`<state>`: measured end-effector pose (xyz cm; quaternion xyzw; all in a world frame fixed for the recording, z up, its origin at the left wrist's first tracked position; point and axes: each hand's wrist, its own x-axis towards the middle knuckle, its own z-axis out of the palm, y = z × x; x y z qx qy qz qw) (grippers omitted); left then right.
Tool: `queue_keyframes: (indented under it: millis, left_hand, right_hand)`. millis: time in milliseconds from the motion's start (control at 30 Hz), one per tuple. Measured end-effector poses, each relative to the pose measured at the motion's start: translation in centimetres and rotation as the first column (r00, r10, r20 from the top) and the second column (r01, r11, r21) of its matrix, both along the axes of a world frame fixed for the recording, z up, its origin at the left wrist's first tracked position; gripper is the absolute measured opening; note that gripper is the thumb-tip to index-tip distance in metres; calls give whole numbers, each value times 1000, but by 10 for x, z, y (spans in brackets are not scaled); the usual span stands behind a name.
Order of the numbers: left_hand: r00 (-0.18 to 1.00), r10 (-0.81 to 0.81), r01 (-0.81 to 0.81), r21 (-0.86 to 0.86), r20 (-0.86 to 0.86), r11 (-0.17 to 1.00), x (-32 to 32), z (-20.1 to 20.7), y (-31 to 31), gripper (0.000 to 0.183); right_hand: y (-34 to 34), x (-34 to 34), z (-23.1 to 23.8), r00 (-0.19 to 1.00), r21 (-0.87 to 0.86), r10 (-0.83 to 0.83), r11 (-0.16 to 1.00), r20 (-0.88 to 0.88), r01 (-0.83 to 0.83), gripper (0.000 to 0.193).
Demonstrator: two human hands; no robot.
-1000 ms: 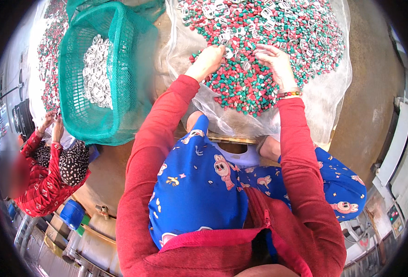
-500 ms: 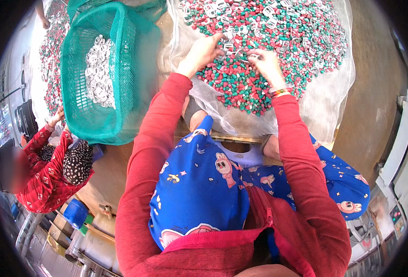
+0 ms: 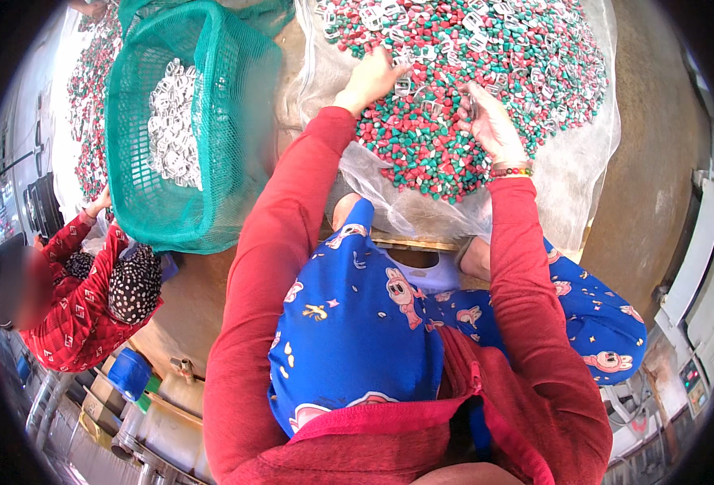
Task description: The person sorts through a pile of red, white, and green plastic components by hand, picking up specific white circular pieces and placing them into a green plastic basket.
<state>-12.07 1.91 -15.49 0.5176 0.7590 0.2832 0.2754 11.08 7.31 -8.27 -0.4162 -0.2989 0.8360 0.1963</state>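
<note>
A wide heap of small red and green pebble-like pieces [image 3: 422,149] lies in front of me, with many silver-coloured metal buckles [image 3: 474,42] mixed through it. My left hand [image 3: 371,79] is at the heap's left side, its fingers curled in and closed at the edge of a metal buckle [image 3: 403,86]; the fingertips are partly hidden. To the right, my right hand [image 3: 493,125] is over the pieces with its palm turned partly up and its fingers stretched out and apart. No buckle shows in it.
On the left, a green basket [image 3: 215,121] draped in green netting holds a pile of buckles [image 3: 175,129]. White mesh cloth [image 3: 571,190] lies under the heap. A co-worker in red [image 3: 90,311] sits at far left beside another heap [image 3: 90,105].
My left hand has shifted slightly up and right, its fingers curling in. My right hand has moved right, and its earlier pinch with a pale piece has opened out.
</note>
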Motion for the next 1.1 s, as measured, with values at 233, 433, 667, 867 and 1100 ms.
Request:
queue_keyframes:
  millis: [233, 433, 667, 867, 1100]
  left_hand:
    - [433, 162, -183, -90, 887, 979, 1, 32, -2, 23]
    - [154, 77, -94, -63, 985, 994, -11, 60, -9, 19]
    - [935, -179, 166, -68, -306, 984, 25, 11, -8, 42]
    - [959, -200, 255, 298, -202, 920, -1, -1, -17, 30]
    - [119, 62, -123, -47, 991, 991, -18, 49, -5, 21]
  right_hand:
    - [-10, -20, -49, 499, 480, -41, 353, 866, -803, 23]
    - [12, 10, -40, 996, 157, 86, 984, 39, -91, 6]
    - [16, 0, -3, 987, 75, 5, 997, -161, 7, 26]
    - [3, -49, -27, 666, 612, 51, 347, 745, -711, 28]
    - [-3, -22, -32, 939, 328, 80, 924, 333, -195, 18]
